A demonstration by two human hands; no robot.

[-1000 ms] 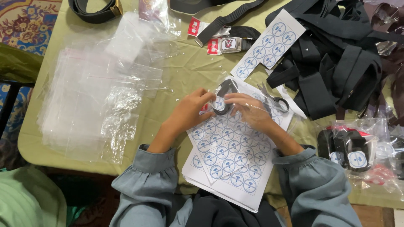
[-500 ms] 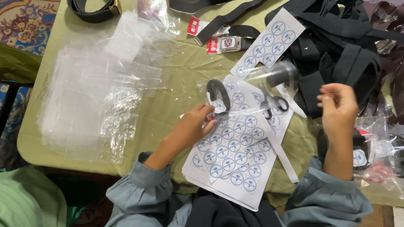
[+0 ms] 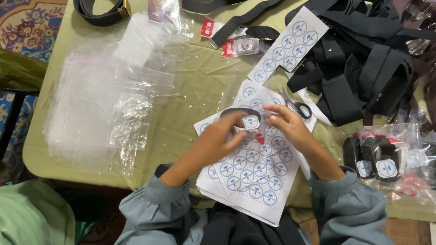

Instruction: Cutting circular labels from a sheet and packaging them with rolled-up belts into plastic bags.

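My left hand point(image 3: 221, 136) and my right hand point(image 3: 287, 124) meet over a sheet of round blue-and-white stickers point(image 3: 254, 172) lying on the green tablecloth point(image 3: 190, 77). Between the fingers of both hands is a small rolled black strap point(image 3: 240, 114) with a round sticker point(image 3: 250, 121) on its front. My left hand grips the roll from the left. My right fingertips press at the sticker's right edge. A small red tag shows just below the roll.
A stack of clear plastic bags point(image 3: 104, 109) lies to the left. Scissors point(image 3: 297, 106) rest beside another sticker sheet point(image 3: 288, 43). A heap of black straps point(image 3: 363, 68) fills the upper right. Bagged finished rolls point(image 3: 381, 163) lie at the right.
My right hand, which was raised off to the right half a second ago, has come back to the rolled strap. Both hands again hold it over the sticker sheet.
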